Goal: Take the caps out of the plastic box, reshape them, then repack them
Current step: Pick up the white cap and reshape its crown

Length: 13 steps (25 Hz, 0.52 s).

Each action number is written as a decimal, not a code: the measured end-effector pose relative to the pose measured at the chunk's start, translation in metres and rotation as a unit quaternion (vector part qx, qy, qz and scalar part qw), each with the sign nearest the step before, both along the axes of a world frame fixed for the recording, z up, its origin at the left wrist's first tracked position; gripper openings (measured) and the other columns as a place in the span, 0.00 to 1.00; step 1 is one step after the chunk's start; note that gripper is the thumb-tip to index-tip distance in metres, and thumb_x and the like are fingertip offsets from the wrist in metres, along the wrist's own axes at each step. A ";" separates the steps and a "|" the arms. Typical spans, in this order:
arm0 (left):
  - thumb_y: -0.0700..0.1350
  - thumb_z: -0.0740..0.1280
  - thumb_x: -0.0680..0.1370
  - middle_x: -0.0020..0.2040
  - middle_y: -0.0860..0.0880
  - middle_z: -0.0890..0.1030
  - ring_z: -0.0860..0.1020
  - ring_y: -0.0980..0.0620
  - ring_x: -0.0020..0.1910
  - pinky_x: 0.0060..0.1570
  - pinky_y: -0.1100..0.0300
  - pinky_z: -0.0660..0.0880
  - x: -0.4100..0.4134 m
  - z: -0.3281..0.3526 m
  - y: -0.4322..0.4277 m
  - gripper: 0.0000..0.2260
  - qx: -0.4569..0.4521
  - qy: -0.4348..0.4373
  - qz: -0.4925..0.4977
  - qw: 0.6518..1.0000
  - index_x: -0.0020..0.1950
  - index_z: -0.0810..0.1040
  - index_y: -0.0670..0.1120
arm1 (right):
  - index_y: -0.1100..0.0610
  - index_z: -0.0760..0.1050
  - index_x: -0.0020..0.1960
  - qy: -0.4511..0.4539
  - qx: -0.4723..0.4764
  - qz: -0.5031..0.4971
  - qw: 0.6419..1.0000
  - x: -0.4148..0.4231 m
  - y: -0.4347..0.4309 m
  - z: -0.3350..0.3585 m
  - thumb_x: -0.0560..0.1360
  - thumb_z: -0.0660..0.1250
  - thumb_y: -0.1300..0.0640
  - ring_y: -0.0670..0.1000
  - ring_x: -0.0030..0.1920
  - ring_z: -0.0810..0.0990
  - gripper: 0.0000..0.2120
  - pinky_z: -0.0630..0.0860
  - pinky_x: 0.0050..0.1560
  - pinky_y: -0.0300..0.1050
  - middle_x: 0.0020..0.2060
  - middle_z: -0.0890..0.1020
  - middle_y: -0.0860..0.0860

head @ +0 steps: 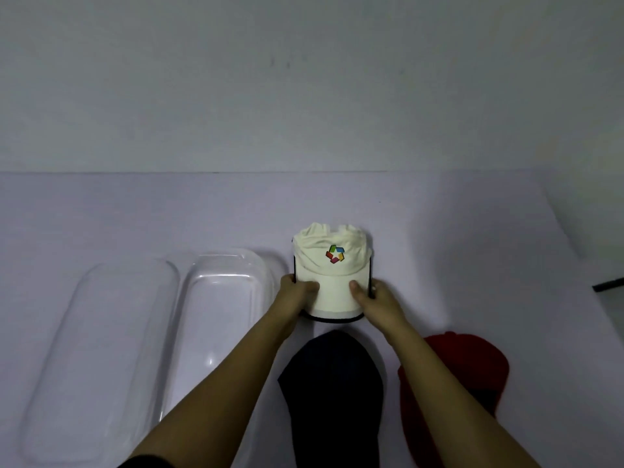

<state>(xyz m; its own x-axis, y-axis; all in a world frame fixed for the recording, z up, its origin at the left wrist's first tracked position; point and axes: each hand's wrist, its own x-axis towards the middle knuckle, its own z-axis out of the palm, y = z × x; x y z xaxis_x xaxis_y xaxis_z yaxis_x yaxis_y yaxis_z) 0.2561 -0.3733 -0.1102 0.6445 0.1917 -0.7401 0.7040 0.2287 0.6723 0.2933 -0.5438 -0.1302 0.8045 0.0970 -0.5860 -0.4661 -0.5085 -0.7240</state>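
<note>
Head view: the white cap (332,265) with a many-coloured logo lies on the pale surface (472,231), brim toward the person. It serves here as the landmark. Just left of it stands the clear plastic box (219,298) with nothing inside, and farther left lies a second clear piece, probably the lid (111,349). Nearer the person than the white cap lies a navy cap (332,383), with a red cap (466,366) to the right of that one.

All three caps in view are out of the box, so unpacking looks done. The white cap's crown is crumpled at the back, so reshaping seems under way. Repacking is left entirely.

The left hand (295,295) grips the brim's left edge and the right hand (373,297) its right edge. Each has its thumb on top of the brim and its fingers curled round the edge.
</note>
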 end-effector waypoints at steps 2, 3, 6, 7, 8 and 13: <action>0.50 0.66 0.69 0.66 0.43 0.71 0.73 0.41 0.61 0.58 0.50 0.72 0.001 0.012 -0.010 0.31 0.175 0.032 -0.105 0.979 0.70 0.64 0.41 | 0.55 0.72 0.65 -0.047 -0.115 0.031 0.992 0.001 -0.003 0.003 0.70 0.66 0.37 0.58 0.61 0.74 0.30 0.73 0.63 0.53 0.63 0.72 0.57; 0.48 0.64 0.73 0.67 0.41 0.67 0.70 0.39 0.63 0.60 0.50 0.70 0.004 0.013 -0.014 0.29 0.289 0.035 -0.162 0.943 0.71 0.61 0.40 | 0.54 0.70 0.66 -0.055 -0.140 0.047 0.987 0.003 -0.004 0.005 0.70 0.67 0.39 0.59 0.62 0.73 0.30 0.71 0.63 0.51 0.64 0.69 0.58; 0.41 0.62 0.77 0.67 0.39 0.67 0.72 0.39 0.62 0.59 0.52 0.69 0.013 0.035 -0.011 0.24 0.420 -0.099 -0.179 0.884 0.72 0.61 0.39 | 0.56 0.67 0.68 -0.116 -0.118 0.078 0.983 0.019 -0.010 0.018 0.72 0.69 0.47 0.59 0.59 0.75 0.28 0.71 0.56 0.44 0.65 0.67 0.58; 0.41 0.62 0.78 0.67 0.40 0.69 0.73 0.40 0.61 0.58 0.53 0.69 0.020 0.041 -0.002 0.22 0.433 -0.142 -0.152 0.877 0.71 0.64 0.41 | 0.57 0.69 0.67 -0.174 -0.100 0.082 0.976 0.028 -0.012 0.022 0.73 0.69 0.50 0.58 0.56 0.77 0.25 0.71 0.52 0.42 0.64 0.69 0.58; 0.41 0.62 0.78 0.67 0.41 0.71 0.75 0.41 0.60 0.60 0.54 0.69 0.029 0.045 0.010 0.20 0.445 -0.171 -0.136 0.869 0.70 0.66 0.42 | 0.57 0.71 0.66 -0.234 -0.084 0.092 0.964 0.040 -0.013 0.028 0.74 0.68 0.53 0.57 0.55 0.78 0.22 0.72 0.50 0.42 0.63 0.72 0.58; 0.46 0.65 0.78 0.68 0.49 0.72 0.81 0.48 0.53 0.48 0.61 0.77 0.062 0.047 0.051 0.22 0.315 -0.166 -0.300 0.885 0.71 0.66 0.50 | 0.53 0.69 0.68 -0.278 -0.014 0.237 0.931 0.088 -0.004 0.046 0.75 0.67 0.53 0.43 0.56 0.74 0.22 0.73 0.49 0.32 0.63 0.73 0.48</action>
<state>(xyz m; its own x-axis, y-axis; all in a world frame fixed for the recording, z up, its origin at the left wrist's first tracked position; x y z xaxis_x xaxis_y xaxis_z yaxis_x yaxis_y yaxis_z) 0.3185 -0.3223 -0.0629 0.9322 0.0492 -0.3585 0.3115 -0.6136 0.7256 0.3816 -0.5479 -0.0843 0.8554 0.5083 -0.0992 0.2580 -0.5843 -0.7695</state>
